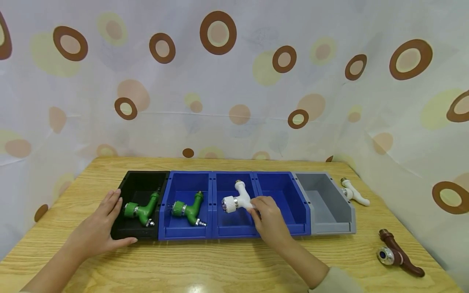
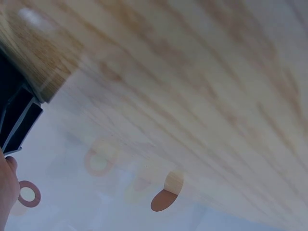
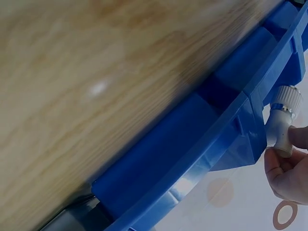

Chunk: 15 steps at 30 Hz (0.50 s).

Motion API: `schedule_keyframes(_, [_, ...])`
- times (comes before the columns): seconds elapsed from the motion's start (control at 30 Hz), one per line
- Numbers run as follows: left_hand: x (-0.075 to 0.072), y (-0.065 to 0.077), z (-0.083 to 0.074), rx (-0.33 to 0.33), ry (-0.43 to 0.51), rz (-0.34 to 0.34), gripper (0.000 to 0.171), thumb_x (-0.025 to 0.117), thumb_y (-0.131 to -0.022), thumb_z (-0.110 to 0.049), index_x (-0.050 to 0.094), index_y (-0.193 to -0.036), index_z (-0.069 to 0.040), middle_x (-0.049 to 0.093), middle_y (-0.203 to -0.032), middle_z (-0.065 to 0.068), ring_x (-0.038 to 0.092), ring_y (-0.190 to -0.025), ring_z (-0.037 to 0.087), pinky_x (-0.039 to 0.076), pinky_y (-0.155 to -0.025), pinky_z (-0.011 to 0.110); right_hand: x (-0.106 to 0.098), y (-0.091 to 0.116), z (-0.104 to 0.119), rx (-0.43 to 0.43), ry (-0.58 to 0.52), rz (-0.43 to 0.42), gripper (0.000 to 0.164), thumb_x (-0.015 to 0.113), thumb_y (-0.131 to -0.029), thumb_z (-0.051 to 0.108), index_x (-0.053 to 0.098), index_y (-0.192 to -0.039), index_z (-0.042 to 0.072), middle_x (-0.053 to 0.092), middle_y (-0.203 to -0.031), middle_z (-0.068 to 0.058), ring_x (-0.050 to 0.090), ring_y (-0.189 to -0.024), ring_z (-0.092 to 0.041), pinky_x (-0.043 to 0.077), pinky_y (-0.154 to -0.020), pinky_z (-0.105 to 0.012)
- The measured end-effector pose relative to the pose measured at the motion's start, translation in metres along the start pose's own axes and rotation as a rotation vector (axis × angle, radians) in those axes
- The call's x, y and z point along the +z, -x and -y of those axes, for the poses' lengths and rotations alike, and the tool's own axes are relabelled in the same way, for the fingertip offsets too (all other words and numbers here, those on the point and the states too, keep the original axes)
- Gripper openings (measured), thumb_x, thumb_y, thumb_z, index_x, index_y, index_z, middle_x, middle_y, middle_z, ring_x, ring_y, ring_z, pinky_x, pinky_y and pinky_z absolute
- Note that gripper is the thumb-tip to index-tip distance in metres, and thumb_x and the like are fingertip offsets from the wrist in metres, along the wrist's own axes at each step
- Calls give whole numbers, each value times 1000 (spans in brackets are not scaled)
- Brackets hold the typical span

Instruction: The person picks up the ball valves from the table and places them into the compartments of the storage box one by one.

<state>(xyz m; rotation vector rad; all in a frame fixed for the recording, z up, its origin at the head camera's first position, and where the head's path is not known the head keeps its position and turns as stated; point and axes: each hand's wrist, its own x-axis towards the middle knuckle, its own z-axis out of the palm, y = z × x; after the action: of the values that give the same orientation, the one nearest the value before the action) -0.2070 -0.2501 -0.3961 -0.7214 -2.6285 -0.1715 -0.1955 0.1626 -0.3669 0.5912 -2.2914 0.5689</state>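
My right hand [image 1: 270,219] pinches the spout end of a white plastic tap [image 1: 239,199] over the middle blue bin [image 1: 234,232]. In the right wrist view, thumb and fingers close round the white tap [image 3: 281,122] beside the bin's rim. My left hand [image 1: 96,228] rests against the left side and front corner of the black bin [image 1: 141,234], thumb stretched along the front and fingers extended. Inside the black bin lies a green tap [image 1: 144,211]. Another green tap [image 1: 190,209] lies in the left blue bin [image 1: 185,234].
The right blue bin [image 1: 280,195] and the grey bin [image 1: 320,203] complete the row. Right of them, a second white tap [image 1: 354,193] and a brown tap [image 1: 397,254] lie on the wooden table [image 1: 176,266]. A patterned sheet [image 1: 234,89] hangs behind.
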Motion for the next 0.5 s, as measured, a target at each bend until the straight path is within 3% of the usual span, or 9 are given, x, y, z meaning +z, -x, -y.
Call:
schedule_keyframes(0.3, [0, 0, -1, -1, 6, -2, 109, 73, -64, -61, 39, -131, 19, 22, -149, 28, -12, -144, 16, 46, -88, 56, 5, -3, 2, -51, 63, -34, 18, 77, -67, -4, 64, -80, -2, 62, -82, -10, 56, -78, -21, 53, -65, -27])
schedule_keyframes(0.5, [0, 0, 0, -5, 14, -1, 110, 73, -64, -61, 39, -131, 19, 21, -149, 29, -9, -145, 19, 46, -88, 56, 8, -6, 5, -93, 109, 4, 18, 77, -67, -5, 62, -77, -2, 60, -80, -9, 56, -78, -22, 53, -68, -28])
